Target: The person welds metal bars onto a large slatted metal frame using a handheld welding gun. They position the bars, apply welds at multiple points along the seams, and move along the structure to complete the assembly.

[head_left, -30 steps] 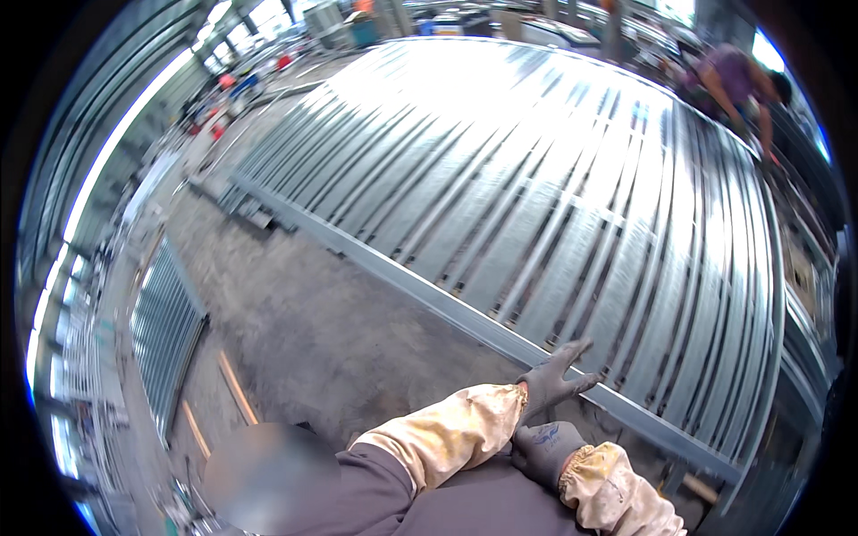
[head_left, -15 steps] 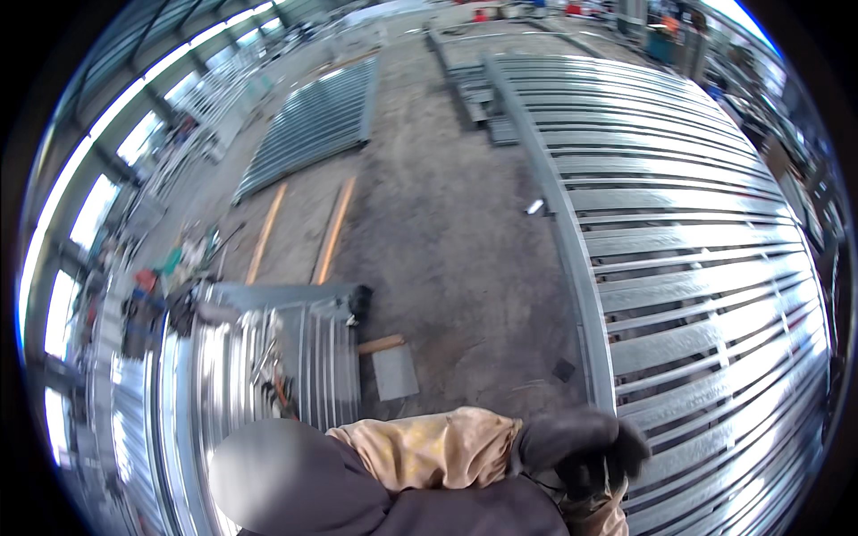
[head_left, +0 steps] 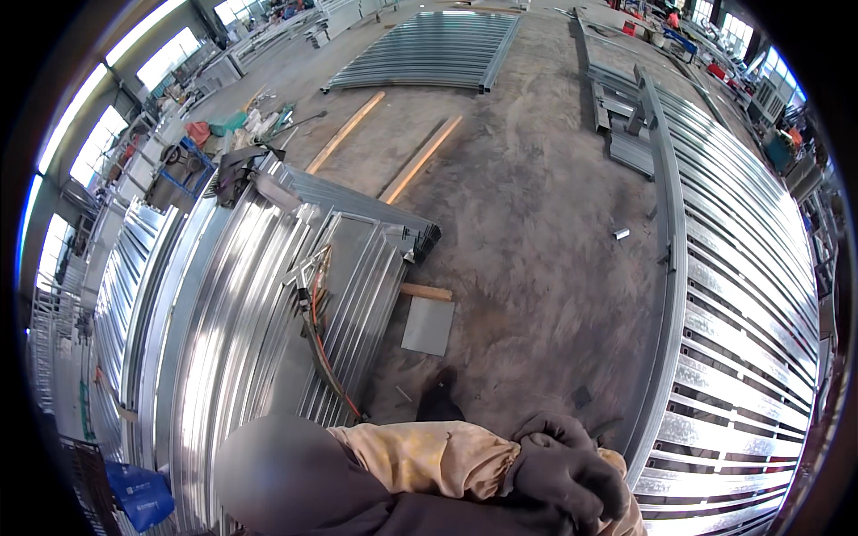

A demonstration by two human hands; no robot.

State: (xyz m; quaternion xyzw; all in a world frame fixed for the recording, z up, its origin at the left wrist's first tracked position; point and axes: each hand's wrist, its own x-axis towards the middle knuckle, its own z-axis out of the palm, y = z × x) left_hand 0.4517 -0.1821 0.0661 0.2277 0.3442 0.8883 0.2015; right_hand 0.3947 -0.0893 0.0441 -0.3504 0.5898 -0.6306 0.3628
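Both my hands wear dark gloves and meet in front of me at the lower edge, right of the middle. My left hand reaches across from a tan sleeve, its fingers bent over my right wrist and glove. Partly covered by it, my right hand shows only a folded dark portion; its fingers are hard to make out. No tool or part is visible in either hand. Nearest on the right is a large slatted metal panel with a long side rail.
On the left lies a stack of shiny metal profiles with an orange-and-black hose on top. A flat grey plate and a wood block lie on the floor. Orange bars and another slatted panel are farther off.
The view has swung left and downward, so the panels shift right and up in the picture. My hands stay together; my left hand now lies folded more over the right wrist.
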